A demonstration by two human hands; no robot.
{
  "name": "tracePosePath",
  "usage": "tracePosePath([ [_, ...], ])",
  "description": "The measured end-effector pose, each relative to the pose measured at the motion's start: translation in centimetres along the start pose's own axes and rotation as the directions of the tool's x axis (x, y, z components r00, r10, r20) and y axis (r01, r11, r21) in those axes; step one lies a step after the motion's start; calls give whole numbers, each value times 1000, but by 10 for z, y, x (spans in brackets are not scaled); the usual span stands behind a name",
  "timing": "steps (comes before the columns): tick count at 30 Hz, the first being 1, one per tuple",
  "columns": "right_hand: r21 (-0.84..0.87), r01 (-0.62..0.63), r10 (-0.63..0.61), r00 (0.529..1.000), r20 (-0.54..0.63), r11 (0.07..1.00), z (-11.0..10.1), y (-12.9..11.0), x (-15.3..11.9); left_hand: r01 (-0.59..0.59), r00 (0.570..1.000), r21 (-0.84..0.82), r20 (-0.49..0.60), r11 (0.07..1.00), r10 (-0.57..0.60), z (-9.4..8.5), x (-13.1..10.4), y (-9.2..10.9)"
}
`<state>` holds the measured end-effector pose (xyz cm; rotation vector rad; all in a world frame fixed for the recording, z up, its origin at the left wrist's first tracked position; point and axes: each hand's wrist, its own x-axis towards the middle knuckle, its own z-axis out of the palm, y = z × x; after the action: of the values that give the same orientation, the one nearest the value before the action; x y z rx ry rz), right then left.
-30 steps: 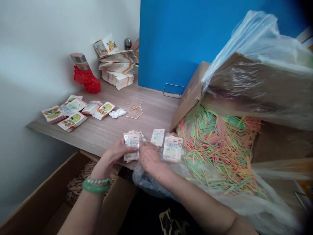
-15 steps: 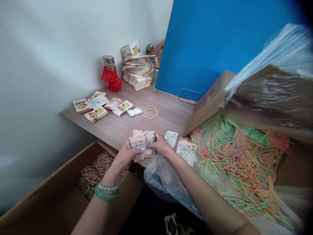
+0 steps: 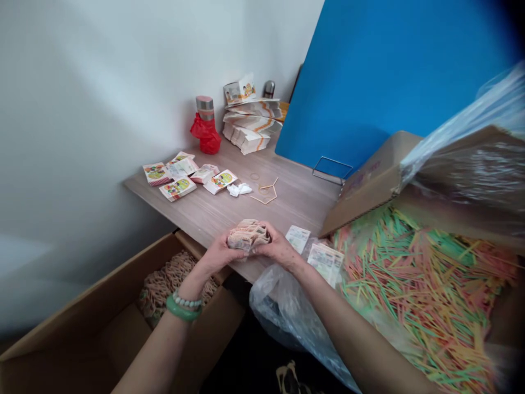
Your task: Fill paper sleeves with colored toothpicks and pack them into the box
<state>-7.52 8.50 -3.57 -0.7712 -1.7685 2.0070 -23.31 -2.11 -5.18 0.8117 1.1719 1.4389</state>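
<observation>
Above the table's front edge, my left hand [image 3: 219, 253] and my right hand [image 3: 279, 246] grip a thick stack of small printed packets [image 3: 248, 236] from its two sides. Their zigzag edges face up, and both thumbs press the near side. Right of my right hand lie more flat printed packets [image 3: 297, 238], with another small pile [image 3: 323, 262] nearer to me, by my forearm. A clear plastic bag [image 3: 273, 295] hangs over the table edge under my right wrist. On my left wrist are a green bangle and a beaded bracelet.
Picture-covered card packs [image 3: 178, 187], crumpled white tissue [image 3: 239, 189], rubber bands and thin sticks [image 3: 275, 191] lie on the table [image 3: 197, 216]. Behind stand a red bag [image 3: 209, 139] and stacked flat cartons [image 3: 252, 131]. A box of coloured strips [image 3: 414, 273] is right; an open carton [image 3: 82, 295] is lower left.
The packets, earlier in two fanned bunches facing me, are now squeezed together into one stack with edges up. The view has shifted slightly left. A person's hand behind the blue board is gone from view.
</observation>
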Motion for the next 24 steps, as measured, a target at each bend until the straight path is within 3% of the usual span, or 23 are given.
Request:
tracePosePath([
  [4, -101, 6, 2, 996, 86, 995, -8, 0, 0, -30, 999, 62, 14, 998, 30, -1, -4, -8],
  [10, -170, 80, -82, 997, -3, 982, 5, 4, 1, -101, 990, 120, -86, 988, 112, 11, -9, -9],
  [14, -150, 63, -67, 997, -23, 987, 6, 17, 3, -124, 988, 349, -43, 929, 148, -2, -5, -11],
  [17, -185, 39, -22, 995, 97, 982, -4, 12, 1, -182, 974, 503, -28, 845, 227, -13, -5, -13],
  [20, -233, 70, -25, 981, 191, 970, -15, -2, -2, -193, 971, 430, -43, 882, 234, -11, -8, -16],
  [24, -237, 49, -8, 985, 172, 970, -19, -5, -3, -169, 976, 227, -100, 959, 195, 10, -12, -26],
])
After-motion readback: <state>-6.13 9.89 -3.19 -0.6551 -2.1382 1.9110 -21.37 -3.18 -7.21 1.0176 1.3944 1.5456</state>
